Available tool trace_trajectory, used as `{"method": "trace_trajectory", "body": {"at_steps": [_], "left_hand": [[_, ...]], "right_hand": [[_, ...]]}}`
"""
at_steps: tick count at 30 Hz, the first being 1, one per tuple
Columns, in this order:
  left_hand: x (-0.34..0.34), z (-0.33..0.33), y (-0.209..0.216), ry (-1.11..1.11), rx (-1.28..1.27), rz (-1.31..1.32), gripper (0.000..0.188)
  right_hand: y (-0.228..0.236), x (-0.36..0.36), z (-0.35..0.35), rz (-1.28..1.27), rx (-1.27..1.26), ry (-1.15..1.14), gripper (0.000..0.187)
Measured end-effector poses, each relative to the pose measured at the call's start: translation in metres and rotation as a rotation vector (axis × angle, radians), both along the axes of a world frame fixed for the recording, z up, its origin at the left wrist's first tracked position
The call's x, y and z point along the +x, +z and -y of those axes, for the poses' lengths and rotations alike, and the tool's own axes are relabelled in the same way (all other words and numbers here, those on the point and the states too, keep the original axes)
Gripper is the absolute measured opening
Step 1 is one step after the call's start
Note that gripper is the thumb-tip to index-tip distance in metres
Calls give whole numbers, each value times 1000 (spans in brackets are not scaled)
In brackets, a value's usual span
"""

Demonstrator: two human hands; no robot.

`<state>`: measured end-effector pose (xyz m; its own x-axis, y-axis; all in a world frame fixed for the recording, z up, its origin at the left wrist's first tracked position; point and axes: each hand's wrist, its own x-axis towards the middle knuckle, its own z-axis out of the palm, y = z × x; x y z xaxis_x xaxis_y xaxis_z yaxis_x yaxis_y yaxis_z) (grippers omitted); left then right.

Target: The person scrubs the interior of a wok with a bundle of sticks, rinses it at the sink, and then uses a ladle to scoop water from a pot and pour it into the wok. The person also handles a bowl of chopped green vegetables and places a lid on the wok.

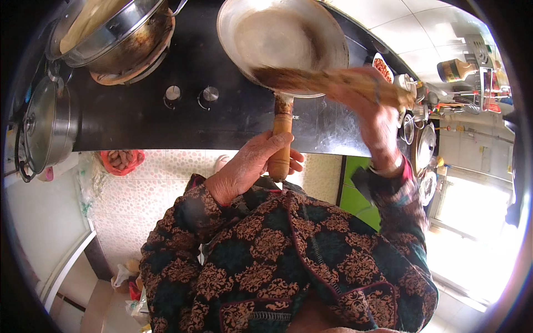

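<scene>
Handle (pixel 282 125), turned wood: fixed to the near side of the wok (pixel 266 39), pointing toward the person. Left hand (pixel 250 164): wrapped about the handle, thumb across its top. Brush (pixel 300 81), brown: across the wok's near rim, dark end over the wok, other end out to its right. Right hand (pixel 373 108): holding the brush, right of the wok. Control knobs (pixel 209 94), two: left of the wok's handle. Wok: pale metal, brownish patch inside, over the black counter (pixel 222 123). Small dish (pixel 382 67), red pieces within: just right of the wok. Steel pot (pixel 123 40): well left of the wok.

Handling, as judged: firm handle grip against rocking; dark brush end kept low along the wok's curve, in short strokes; rear end clear of the dish.

Obscured: brush and right hand blurred, so finger placement and contact with metal cannot be told; left fingers partly behind the handle; wok's far rim and steel pot's top cut off; wok's underside unseen.
</scene>
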<state>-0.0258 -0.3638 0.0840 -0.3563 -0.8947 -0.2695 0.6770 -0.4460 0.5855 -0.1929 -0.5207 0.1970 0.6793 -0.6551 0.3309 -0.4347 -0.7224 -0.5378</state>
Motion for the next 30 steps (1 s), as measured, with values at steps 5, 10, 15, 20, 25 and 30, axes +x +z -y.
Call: {"method": "trace_trajectory", "body": {"at_steps": [5,10,15,20,25,30], "left_hand": [[6,3,-1,-11,44,-17,58],[11,-1,-9,10,50,-56,55],[13,0,-14,89,34,-41,57],[17,0,-6,12,53,-29,55],[19,4,1,-6,28,-21,53],[29,1,-7,-43,5,38,54]], "right_hand": [[-26,46,56,81,-165,21,15],[-17,3,47,256,217,-128,19],[44,-21,25,-224,-178,-1,18],[44,-4,15,-131,-83,134,14],[-16,90,76,-162,-514,163,28],[-9,73,74,-55,-788,257,16]]}}
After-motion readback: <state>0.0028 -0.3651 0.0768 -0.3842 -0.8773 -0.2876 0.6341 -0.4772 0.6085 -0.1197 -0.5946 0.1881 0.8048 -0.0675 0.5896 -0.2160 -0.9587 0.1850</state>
